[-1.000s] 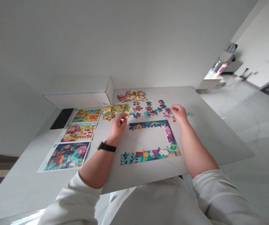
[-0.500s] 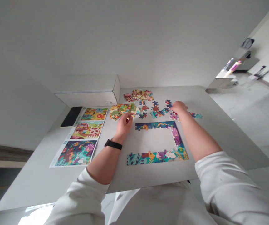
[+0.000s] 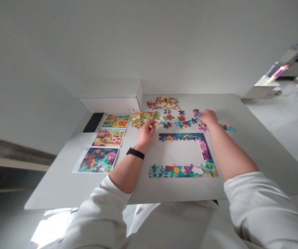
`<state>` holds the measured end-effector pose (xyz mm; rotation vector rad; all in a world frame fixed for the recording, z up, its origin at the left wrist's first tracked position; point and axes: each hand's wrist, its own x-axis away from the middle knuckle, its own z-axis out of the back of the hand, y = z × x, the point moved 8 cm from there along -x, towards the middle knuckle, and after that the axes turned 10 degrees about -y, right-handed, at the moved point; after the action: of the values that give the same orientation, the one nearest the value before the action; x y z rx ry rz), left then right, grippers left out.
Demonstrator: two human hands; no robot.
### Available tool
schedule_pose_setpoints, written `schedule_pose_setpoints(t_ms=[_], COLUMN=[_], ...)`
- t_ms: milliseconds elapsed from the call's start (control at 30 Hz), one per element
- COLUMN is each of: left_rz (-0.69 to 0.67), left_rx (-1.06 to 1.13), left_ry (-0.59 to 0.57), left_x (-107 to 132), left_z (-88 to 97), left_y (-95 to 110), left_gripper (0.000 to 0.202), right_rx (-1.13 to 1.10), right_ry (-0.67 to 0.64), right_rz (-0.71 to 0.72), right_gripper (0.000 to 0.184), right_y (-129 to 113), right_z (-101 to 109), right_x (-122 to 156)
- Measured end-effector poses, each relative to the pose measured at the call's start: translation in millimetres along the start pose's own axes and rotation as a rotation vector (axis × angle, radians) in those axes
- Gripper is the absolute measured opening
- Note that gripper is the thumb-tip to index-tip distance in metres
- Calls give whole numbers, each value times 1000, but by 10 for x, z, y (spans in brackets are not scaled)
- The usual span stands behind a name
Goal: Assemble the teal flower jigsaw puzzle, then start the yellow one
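My left hand [image 3: 147, 134] rests at the near edge of a heap of yellow-green puzzle pieces [image 3: 143, 119], its fingers bunched against them, with a black watch strap [image 3: 135, 153] on the wrist. My right hand [image 3: 208, 117] reaches over scattered loose pieces [image 3: 181, 119], its fingertips by a blue piece [image 3: 197, 114]. Whether either hand grips a piece is hidden by the fingers. Below the hands lies a joined puzzle border [image 3: 182, 171] with top, right and bottom strips around bare table. A second heap of pieces [image 3: 163, 102] lies farther off.
Several printed puzzle picture sheets [image 3: 109, 137] lie left of the border, with a black phone [image 3: 93, 122] beyond them. A white box [image 3: 111, 100] stands at the far left table corner. Pale table surface [image 3: 242, 145] extends right, past more loose pieces [image 3: 226, 128].
The whole scene has shifted right in view as my head turned. My right hand has moved away from me, off the pink pieces toward the blue ones. My left hand stays by the heap.
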<state>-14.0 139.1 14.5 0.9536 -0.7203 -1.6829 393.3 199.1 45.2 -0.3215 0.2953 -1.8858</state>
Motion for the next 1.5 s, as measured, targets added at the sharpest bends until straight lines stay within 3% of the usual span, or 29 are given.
schedule_pose_setpoints(t_ms=[100, 233, 333, 467, 600, 667, 767, 933, 1233, 1367, 1500], left_rz=[-77, -153, -212, -320, -480, -579, -664, -664, -629, -550, -451], left_rx=[21, 25, 2, -39, -143, -206, -281, -353, -404, -439, -433], left_ry=[28, 25, -28, -151, -263, -278, -315, -383, -396, -348, -268], left_x=[16, 53, 98, 213, 382, 463, 535, 546, 523, 413, 306], left_z=[14, -9, -54, -123, -198, -228, -298, -370, -353, -109, 248], left_y=[48, 136, 230, 413, 684, 829, 957, 939, 900, 822, 658], left_gripper=[22, 24, 26, 29, 44, 53, 51, 42, 33, 30, 29], right_rx=[-68, -309, -510, -689, -739, -746, -757, -794, -742, -665, -604], right_ry=[35, 36, -128, -329, -459, -496, -525, -528, -426, -288, -261], right_rz=[5, 242, 450, 563, 587, 580, 581, 597, 597, 588, 581], right_gripper=[19, 23, 27, 34, 36, 42, 48, 51, 49, 40, 39], right_y=[4, -286, -623, -921, -1009, -1010, -1021, -1047, -1021, -985, -973], right_z=[77, 101, -146, -567, -827, -888, -932, -961, -937, -854, -846], right_x=[168, 529, 889, 1275, 1427, 1450, 1477, 1506, 1498, 1481, 1492])
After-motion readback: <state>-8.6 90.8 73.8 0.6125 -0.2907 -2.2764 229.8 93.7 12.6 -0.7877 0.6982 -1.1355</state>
